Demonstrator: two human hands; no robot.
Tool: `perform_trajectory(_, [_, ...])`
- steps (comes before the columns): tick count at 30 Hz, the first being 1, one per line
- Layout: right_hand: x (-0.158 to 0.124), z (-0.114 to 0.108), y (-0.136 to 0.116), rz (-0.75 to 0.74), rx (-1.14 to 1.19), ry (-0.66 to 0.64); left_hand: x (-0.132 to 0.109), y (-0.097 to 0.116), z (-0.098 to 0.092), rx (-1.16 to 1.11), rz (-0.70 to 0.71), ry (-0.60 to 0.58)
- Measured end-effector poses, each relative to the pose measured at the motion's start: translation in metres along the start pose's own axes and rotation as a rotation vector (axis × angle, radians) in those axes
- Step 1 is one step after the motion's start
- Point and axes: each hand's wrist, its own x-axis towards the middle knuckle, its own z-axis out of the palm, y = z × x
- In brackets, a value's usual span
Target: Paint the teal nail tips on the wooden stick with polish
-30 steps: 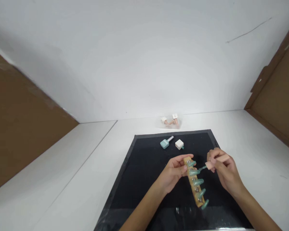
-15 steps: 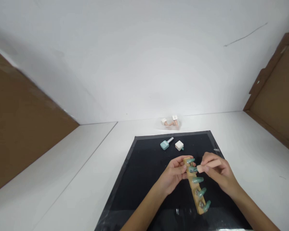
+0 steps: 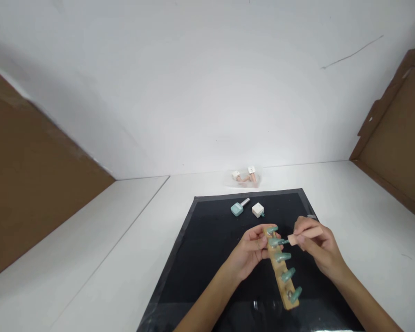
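Observation:
My left hand [image 3: 251, 251] grips the far end of a wooden strip [image 3: 281, 279] that carries several teal false nails [image 3: 282, 257] on small pegs, lifted over a black mat [image 3: 207, 258]. My right hand [image 3: 314, 246] pinches a peach-coloured polish cap [image 3: 306, 234] whose brush tip touches the second nail from the far end. The strip runs from my left fingers toward the near right.
On the mat's far part lie a teal polish bottle [image 3: 238, 207] on its side and a white cube-shaped cap [image 3: 257, 210]. Beyond the mat, a clear bag with peach polish bottles [image 3: 245, 176] sits by the white wall. Brown cardboard panels stand left and right.
My right hand with the brush moved in to the nail, then drew back slightly to the right. The wooden strip shifted a little in my left hand.

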Motion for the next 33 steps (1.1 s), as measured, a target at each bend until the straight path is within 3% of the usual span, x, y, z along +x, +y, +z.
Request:
perform_trajectory(13, [0.0, 0.001, 0.001, -0.024, 0.047, 0.054, -0.003, 0.003, 0.0, -0.005, -0.007, 0.011])
perform_trajectory(20, [-0.005, 0.0, 0.005, 0.1, 0.099, 0.083, -0.004, 0.005, 0.001, 0.031, -0.007, 0.043])
perform_trajectory(33, [0.003, 0.006, -0.012, 0.193, -0.07, 0.028, 0.001, -0.001, 0.005, 0.025, 0.021, 0.024])
